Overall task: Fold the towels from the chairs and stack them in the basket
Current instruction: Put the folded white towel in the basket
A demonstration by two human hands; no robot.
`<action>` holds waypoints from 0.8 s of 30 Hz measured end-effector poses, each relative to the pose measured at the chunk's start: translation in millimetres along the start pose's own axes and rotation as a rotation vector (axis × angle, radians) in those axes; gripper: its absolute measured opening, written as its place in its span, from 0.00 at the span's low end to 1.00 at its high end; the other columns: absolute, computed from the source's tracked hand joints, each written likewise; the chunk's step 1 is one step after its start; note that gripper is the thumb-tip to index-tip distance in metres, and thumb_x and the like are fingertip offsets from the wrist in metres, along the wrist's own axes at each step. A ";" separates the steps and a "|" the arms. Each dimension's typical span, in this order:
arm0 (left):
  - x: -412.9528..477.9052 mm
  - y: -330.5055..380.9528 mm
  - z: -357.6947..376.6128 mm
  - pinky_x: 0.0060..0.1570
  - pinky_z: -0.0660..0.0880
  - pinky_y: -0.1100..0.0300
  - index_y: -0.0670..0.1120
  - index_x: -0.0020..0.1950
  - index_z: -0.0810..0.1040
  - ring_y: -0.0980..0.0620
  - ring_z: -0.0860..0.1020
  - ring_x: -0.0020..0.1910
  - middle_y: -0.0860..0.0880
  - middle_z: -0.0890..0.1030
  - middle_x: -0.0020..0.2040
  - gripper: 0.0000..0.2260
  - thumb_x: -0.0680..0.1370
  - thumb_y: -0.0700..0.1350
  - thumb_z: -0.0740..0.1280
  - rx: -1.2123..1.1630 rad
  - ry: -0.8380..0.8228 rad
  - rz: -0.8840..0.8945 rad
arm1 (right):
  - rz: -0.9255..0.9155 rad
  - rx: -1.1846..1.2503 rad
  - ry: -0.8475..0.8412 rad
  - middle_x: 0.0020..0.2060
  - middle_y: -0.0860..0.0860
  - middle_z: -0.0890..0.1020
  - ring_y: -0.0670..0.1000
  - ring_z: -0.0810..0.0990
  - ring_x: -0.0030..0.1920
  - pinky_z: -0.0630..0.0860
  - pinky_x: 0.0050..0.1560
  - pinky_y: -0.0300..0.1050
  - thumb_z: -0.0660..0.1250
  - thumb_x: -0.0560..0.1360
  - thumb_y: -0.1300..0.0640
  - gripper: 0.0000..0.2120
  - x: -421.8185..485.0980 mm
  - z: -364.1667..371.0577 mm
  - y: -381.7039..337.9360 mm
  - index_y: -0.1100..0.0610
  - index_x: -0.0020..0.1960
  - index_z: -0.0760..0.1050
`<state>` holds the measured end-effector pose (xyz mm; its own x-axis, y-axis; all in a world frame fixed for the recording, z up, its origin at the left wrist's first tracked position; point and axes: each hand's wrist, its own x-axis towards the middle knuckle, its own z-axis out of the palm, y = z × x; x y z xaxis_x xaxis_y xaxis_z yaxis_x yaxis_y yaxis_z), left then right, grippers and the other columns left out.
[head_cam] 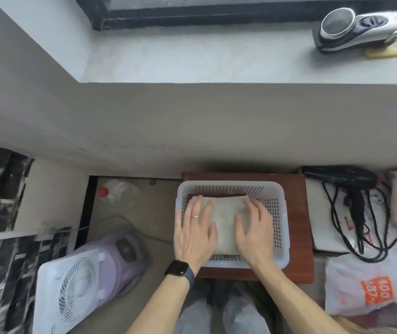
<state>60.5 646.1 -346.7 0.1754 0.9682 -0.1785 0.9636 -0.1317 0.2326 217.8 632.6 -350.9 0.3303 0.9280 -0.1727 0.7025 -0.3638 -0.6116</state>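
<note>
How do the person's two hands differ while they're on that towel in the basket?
The left hand wears a ring and has a dark watch at its wrist; the right hand wears neither. The left hand covers the left side of the towel, the right hand its right side. Both lie flat, fingers straight, on the pale folded towel inside the white basket.

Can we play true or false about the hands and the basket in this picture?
1. The left hand and the right hand lie flat on the folded pale towel in the white perforated plastic basket. True.
2. The basket stands on the bare floor. False: it stands on a reddish-brown wooden table.
3. The black wristwatch is on the right wrist. False: it is on the left wrist.
4. A black hair dryer lies to the right of the table. True.
</note>
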 end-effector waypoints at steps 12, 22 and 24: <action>35.1 -27.3 67.6 0.78 0.52 0.45 0.47 0.81 0.50 0.43 0.51 0.80 0.42 0.53 0.81 0.32 0.81 0.58 0.54 0.093 -0.195 0.118 | -0.125 -0.349 -0.271 0.82 0.47 0.52 0.49 0.45 0.81 0.48 0.78 0.61 0.49 0.83 0.46 0.27 21.5 72.5 32.4 0.48 0.81 0.52; 43.2 -34.0 87.4 0.77 0.48 0.41 0.46 0.81 0.50 0.40 0.49 0.80 0.38 0.52 0.81 0.33 0.80 0.57 0.55 0.111 -0.179 0.158 | -0.192 -0.347 -0.183 0.79 0.55 0.61 0.55 0.52 0.81 0.59 0.76 0.63 0.54 0.82 0.50 0.27 26.4 92.0 47.1 0.56 0.79 0.60; 44.0 -33.4 87.7 0.77 0.47 0.42 0.46 0.81 0.49 0.40 0.50 0.80 0.38 0.52 0.81 0.33 0.80 0.57 0.55 0.105 -0.179 0.157 | -0.195 -0.344 -0.172 0.79 0.55 0.61 0.55 0.52 0.81 0.58 0.76 0.63 0.54 0.82 0.50 0.27 26.4 92.8 47.9 0.56 0.79 0.59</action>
<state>53.7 674.5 -446.2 0.3488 0.8822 -0.3164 0.9356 -0.3081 0.1725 201.7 647.2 -456.4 0.0807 0.9714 -0.2233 0.9205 -0.1586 -0.3572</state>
